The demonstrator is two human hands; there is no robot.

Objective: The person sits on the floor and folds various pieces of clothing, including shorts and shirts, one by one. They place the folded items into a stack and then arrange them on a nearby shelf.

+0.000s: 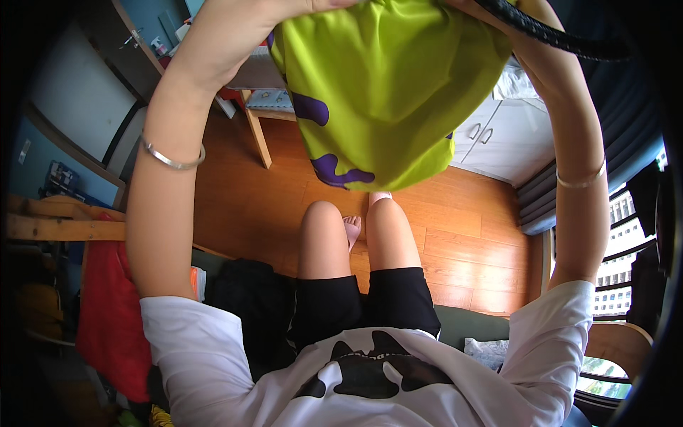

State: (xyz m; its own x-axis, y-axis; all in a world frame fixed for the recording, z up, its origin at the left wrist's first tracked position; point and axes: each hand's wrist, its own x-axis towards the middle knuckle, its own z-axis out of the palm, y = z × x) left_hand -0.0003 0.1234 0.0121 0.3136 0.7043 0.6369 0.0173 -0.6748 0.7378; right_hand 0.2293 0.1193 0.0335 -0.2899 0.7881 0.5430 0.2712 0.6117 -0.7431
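A lime-green cloth with purple patches hangs between my raised arms at the top of the head view, its rounded lower edge above my knees. My left hand is at the cloth's upper left corner, with its fingers cut off by the picture's top edge. At the upper right, my right hand is at the other side of the cloth, largely hidden by a black braided cord and the frame edge. The cloth stays stretched between both hands. A silver bangle circles each forearm.
I sit on a dark green seat. A black cloth item and a red cloth lie to the left. Ahead are a wooden chair, a white cabinet and the wooden floor. A blue curtain hangs at the right.
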